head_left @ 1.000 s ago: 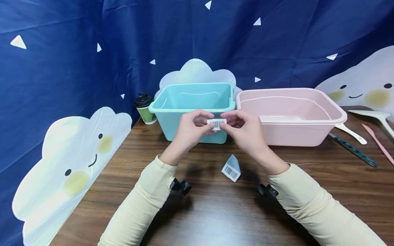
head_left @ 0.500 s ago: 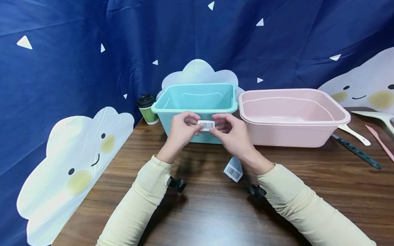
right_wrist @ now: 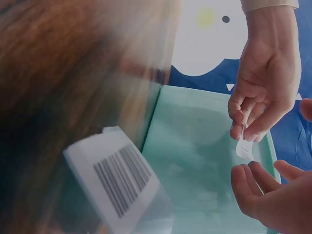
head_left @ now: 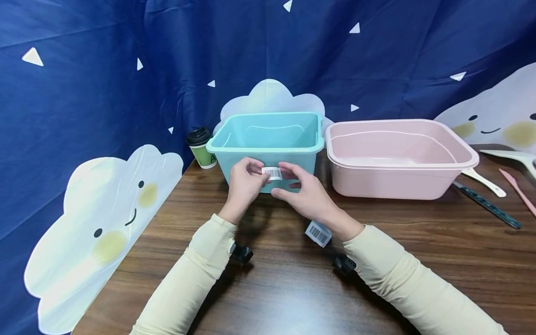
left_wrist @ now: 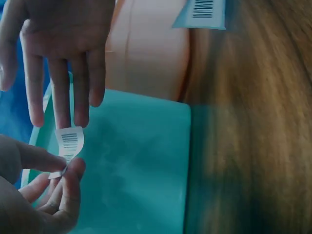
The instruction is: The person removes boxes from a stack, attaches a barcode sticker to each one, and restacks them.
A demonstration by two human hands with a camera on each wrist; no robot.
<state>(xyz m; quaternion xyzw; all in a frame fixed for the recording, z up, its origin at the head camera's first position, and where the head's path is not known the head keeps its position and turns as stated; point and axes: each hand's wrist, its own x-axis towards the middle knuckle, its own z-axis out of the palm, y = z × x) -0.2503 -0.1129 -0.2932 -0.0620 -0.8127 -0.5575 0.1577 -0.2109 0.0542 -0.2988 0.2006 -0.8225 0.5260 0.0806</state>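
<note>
A small white barcode label (head_left: 272,173) is pinched between the thumb and fingers of my left hand (head_left: 242,188), in front of the teal bin (head_left: 268,150). In the left wrist view the label (left_wrist: 70,138) curves up from that pinch. My right hand (head_left: 307,195) is on its other side, fingers extended and thumb apart; its fingertips are right at the label's free edge. Below the right wrist, a light blue-grey folded piece with a barcode sticker (head_left: 318,233) lies on the wooden table (head_left: 284,288), partly hidden by the arm in the head view.
The pink basin (head_left: 402,166) stands right of the teal bin. A green paper cup with a black lid (head_left: 201,146) is at the bin's left. On the right lie a dark-handled knife (head_left: 487,204), a white handle (head_left: 485,183), a pink utensil (head_left: 519,191) and a white utensil (head_left: 517,158).
Both hands have shifted left and slightly down with the label. My right thumb has come off the label and its fingers have spread; the left hand still pinches it.
</note>
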